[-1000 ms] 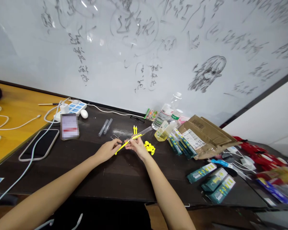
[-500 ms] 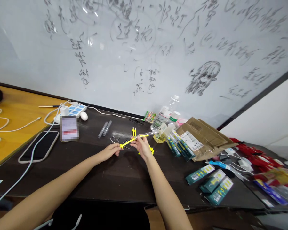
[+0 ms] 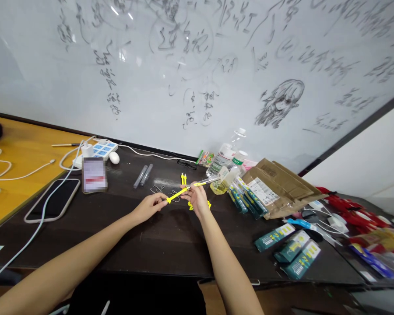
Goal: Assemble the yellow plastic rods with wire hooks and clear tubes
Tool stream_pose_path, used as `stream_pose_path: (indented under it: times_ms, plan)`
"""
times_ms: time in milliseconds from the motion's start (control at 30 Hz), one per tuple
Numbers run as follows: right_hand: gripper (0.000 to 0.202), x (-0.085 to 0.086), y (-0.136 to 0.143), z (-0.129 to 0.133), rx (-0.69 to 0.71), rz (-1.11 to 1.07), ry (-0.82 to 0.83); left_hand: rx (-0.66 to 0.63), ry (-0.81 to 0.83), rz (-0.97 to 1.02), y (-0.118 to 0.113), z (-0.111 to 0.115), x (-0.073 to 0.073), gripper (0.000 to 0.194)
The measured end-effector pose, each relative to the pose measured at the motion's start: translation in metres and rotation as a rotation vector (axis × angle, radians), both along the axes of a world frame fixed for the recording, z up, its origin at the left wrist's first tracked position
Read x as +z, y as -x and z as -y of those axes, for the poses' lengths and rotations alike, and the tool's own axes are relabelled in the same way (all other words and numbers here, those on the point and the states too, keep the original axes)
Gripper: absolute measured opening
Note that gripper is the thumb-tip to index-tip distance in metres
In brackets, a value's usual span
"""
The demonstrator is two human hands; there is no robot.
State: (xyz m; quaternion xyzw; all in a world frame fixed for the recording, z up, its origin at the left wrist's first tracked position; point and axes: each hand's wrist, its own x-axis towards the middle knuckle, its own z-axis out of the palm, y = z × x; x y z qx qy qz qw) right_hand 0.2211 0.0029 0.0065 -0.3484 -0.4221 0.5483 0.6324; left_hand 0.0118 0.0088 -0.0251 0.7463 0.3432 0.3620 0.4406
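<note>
A thin yellow rod (image 3: pixel 177 194) slants up to the right between my hands, its far part inside a clear tube (image 3: pixel 210 180). My left hand (image 3: pixel 149 207) is closed on the rod's knobbed lower end. Higher up, my right hand (image 3: pixel 197 199) pinches the clear tube around the rod. Two small yellow pieces (image 3: pixel 184 178) stand out just behind my right hand, and more yellow parts (image 3: pixel 191 205) lie partly hidden beneath it. Bent metal wire pieces (image 3: pixel 157 189) rest on the dark table (image 3: pixel 134 245) behind my hands.
Two clear tubes (image 3: pixel 146 175) lie behind my left hand. A phone (image 3: pixel 54 199), cables and a power strip (image 3: pixel 103 149) are at the left. Bottles (image 3: pixel 225 157), a cardboard package (image 3: pixel 276 186) and green boxes (image 3: pixel 302 262) occupy the right. A whiteboard (image 3: pixel 134 87) stands behind.
My left hand has shifted slightly along the rod toward its lower end, with its fingers a little more extended. The view has tilted slightly; both hands still hold the rod and tube.
</note>
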Motion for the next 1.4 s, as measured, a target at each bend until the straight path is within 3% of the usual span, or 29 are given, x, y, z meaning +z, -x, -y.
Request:
stream_pose_path:
  times_ms: [300, 400, 600, 900, 1133, 1400]
  plan:
    - [0.028, -0.003, -0.001, -0.002, 0.028, -0.055, -0.011, -0.061, 0.26, 0.121, -0.004, -0.004, -0.001, 0.037]
    - [0.031, -0.005, -0.001, -0.004, -0.013, -0.067, 0.029, -0.023, 0.171, 0.051, -0.002, 0.0, 0.003, 0.035]
    - [0.038, -0.007, -0.001, -0.006, -0.076, 0.018, 0.044, 0.132, -0.204, -0.185, 0.004, 0.01, 0.014, 0.026]
    - [0.04, -0.005, 0.0, -0.004, -0.083, 0.036, 0.096, 0.179, -0.205, -0.153, 0.003, 0.01, 0.016, 0.027]
    - [0.033, -0.011, 0.013, 0.004, 0.158, 0.135, 0.045, 0.134, -0.168, -0.154, 0.002, 0.011, 0.015, 0.03]
    - [0.03, -0.022, 0.025, 0.007, 0.325, 0.1, 0.076, 0.129, -0.233, -0.234, 0.002, 0.01, 0.01, 0.031]
